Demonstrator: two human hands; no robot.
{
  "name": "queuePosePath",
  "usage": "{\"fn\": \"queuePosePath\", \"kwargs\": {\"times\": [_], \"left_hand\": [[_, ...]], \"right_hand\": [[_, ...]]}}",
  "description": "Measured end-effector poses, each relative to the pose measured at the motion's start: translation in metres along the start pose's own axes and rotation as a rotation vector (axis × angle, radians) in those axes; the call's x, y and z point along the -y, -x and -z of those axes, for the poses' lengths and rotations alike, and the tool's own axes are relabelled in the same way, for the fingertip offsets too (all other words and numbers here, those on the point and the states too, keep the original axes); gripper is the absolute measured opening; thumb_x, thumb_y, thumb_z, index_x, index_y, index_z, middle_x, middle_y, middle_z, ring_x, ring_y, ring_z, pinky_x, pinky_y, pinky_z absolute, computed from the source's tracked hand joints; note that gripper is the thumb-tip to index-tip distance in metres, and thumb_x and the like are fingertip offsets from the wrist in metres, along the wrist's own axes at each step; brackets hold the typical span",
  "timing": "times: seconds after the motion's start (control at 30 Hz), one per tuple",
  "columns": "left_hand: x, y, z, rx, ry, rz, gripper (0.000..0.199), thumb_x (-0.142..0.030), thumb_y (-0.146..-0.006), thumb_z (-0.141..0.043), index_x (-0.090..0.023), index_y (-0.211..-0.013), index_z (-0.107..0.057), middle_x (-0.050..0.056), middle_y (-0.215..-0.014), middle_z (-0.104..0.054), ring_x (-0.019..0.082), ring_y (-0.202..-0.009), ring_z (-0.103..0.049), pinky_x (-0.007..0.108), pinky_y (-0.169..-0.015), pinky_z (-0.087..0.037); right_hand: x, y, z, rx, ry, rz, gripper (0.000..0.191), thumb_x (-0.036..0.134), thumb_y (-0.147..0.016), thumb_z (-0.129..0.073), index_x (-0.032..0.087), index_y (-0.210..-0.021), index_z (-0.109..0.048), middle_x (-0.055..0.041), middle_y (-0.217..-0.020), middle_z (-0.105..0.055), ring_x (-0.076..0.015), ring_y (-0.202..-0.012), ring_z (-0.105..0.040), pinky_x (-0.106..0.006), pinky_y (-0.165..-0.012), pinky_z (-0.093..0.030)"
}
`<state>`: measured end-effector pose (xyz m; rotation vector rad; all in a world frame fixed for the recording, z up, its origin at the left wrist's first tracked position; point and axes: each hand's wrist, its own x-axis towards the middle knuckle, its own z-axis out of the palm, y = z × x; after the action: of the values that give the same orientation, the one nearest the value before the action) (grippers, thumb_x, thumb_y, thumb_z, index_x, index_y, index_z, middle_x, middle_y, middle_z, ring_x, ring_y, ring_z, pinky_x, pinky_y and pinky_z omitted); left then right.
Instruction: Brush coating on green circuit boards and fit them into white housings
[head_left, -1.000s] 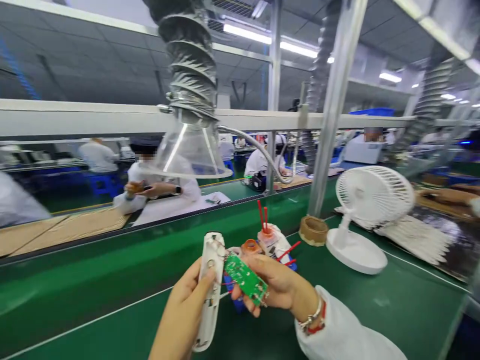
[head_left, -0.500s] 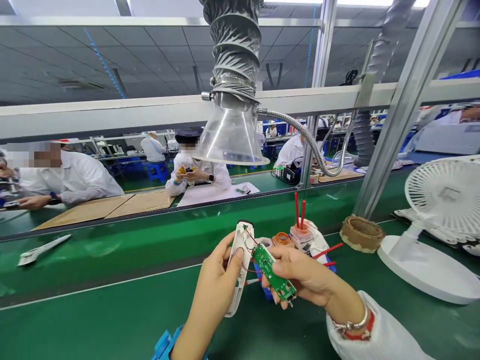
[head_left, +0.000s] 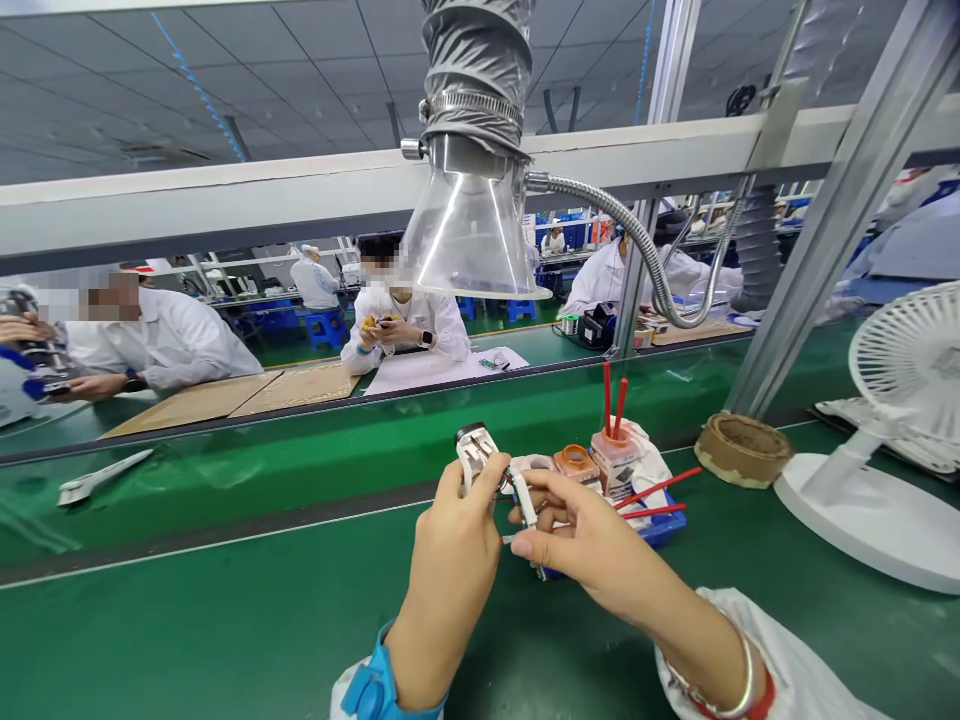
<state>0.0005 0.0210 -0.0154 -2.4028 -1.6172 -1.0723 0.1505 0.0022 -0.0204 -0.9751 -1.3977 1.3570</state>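
Note:
My left hand point(head_left: 457, 560) is closed around a white plastic housing point(head_left: 475, 447) with a black end cap. Its upper end faces me and the rest is hidden by the fingers. Close beside it, my right hand point(head_left: 581, 535) grips the circuit board point(head_left: 525, 502), now seen nearly edge-on with a white strip along it. Thin wires and a bit of green show between the two parts. Fingers cover much of the board. Both hands are raised over the green bench point(head_left: 247, 620).
Behind my right hand, a blue tray point(head_left: 664, 528) carries small bottles, white cloth and red sticks. A tape roll point(head_left: 742, 448) and white fan point(head_left: 885, 500) stand right. A clear extraction hood point(head_left: 476, 240) hangs ahead. A white brush point(head_left: 105, 478) lies left. Co-workers sit opposite.
Both hands have turned the parts. The board's green face no longer shows, and the housing's upper end is tipped toward me. The camera view has tilted down slightly.

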Motion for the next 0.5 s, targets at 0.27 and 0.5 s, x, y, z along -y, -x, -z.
{"fn": "queuePosePath", "kwargs": {"times": [0.27,0.5], "left_hand": [[0.0,0.003,0.002,-0.021,-0.049,0.004,0.044,-0.008,-0.081,-0.04,-0.023,-0.117,-0.059,0.01,-0.101,-0.06,0.02,-0.077,-0.062,0.024,-0.056,-0.043],[-0.005,0.001,0.005,0.153,0.014,0.027,0.047,-0.006,-0.078,-0.038,-0.026,-0.116,-0.058,0.006,-0.091,-0.058,0.018,-0.067,-0.056,0.025,-0.055,-0.038]], "right_hand": [[0.002,0.001,-0.017,-0.174,0.142,0.087,0.047,0.035,-0.074,-0.068,0.021,-0.117,-0.053,-0.0031,-0.089,-0.055,-0.0125,-0.065,-0.053,-0.025,-0.055,-0.047],[0.013,-0.003,-0.015,-0.183,0.353,0.054,0.035,0.036,-0.079,-0.062,0.023,-0.111,-0.057,-0.0022,-0.086,-0.059,-0.0137,-0.06,-0.055,-0.028,-0.056,-0.048]]}}
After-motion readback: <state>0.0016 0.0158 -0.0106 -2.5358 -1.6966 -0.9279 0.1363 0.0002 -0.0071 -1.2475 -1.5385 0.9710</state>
